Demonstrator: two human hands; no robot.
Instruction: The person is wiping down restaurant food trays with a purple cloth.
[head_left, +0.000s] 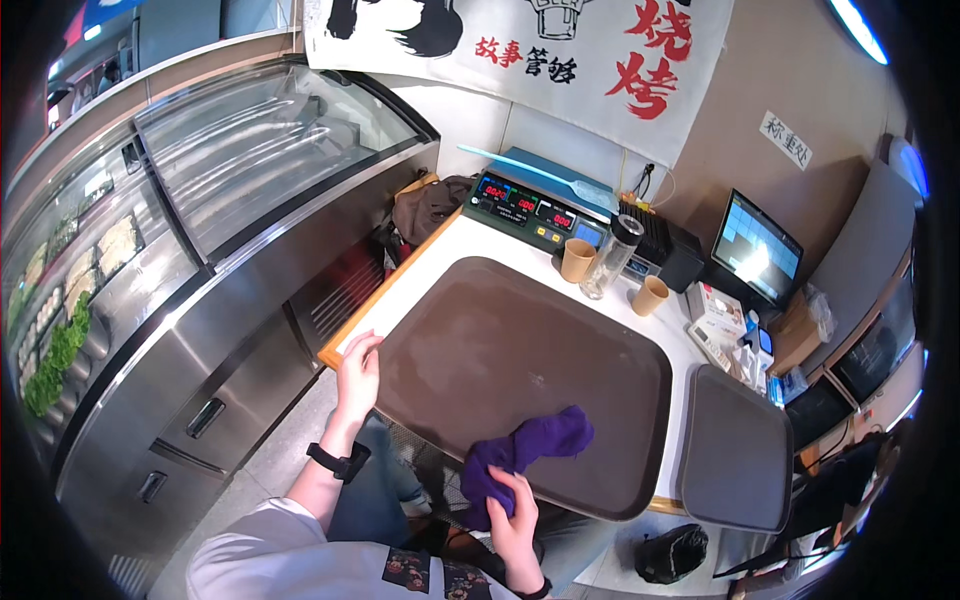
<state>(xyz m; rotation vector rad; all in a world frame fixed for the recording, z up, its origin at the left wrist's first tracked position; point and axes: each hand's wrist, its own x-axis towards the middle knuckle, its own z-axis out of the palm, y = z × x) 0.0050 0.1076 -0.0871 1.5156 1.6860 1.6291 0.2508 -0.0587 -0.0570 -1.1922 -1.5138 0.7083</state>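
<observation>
A large brown serving tray (480, 337) lies before me on the white counter, its near side jutting past the counter's front edge. At the tray's left corner, my left hand (358, 375) grips the rim with curled fingers. My right hand (516, 517) is closed around one end of a crumpled purple cloth (551, 436). The cloth's other end rests on the tray's near right part. Pale smears show on the tray's surface.
Behind the tray stand a digital scale (525, 214), two paper cups (577, 260), and a clear bottle (611, 259). A second tray (736, 450) lies to the right, near a monitor (756, 244). A glass-topped display counter (270, 142) runs along the left. A black bag (671, 553) sits below.
</observation>
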